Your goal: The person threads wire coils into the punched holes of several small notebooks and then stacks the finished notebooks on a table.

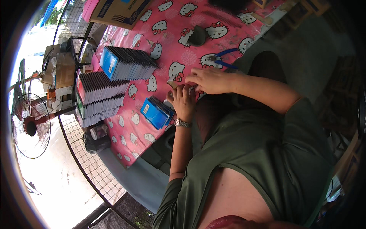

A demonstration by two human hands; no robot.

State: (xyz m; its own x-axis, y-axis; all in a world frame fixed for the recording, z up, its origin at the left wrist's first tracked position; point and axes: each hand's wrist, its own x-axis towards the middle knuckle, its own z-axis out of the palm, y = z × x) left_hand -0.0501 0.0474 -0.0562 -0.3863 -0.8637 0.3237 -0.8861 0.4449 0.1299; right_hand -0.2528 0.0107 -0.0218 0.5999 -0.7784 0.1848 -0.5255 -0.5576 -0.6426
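Note:
Both hands meet at the table's near edge over a small notebook, of which only a tan flap and a pale edge show. My left hand, with a watch on its wrist, curls its fingers over it. From the right, my right hand reaches in, fingers bent and bunched against its other side. The fingers cover most of the piece. Just left of my left hand lies a short pile of blue spiral-bound notebooks. Blue-handled pliers rest beyond my right hand.
Taller stacks of spiral-bound notebooks stand at the left: blue, red and green. A dark grey cup-like piece sits on the pink patterned tablecloth. A cardboard box is at the back; a fan stands left.

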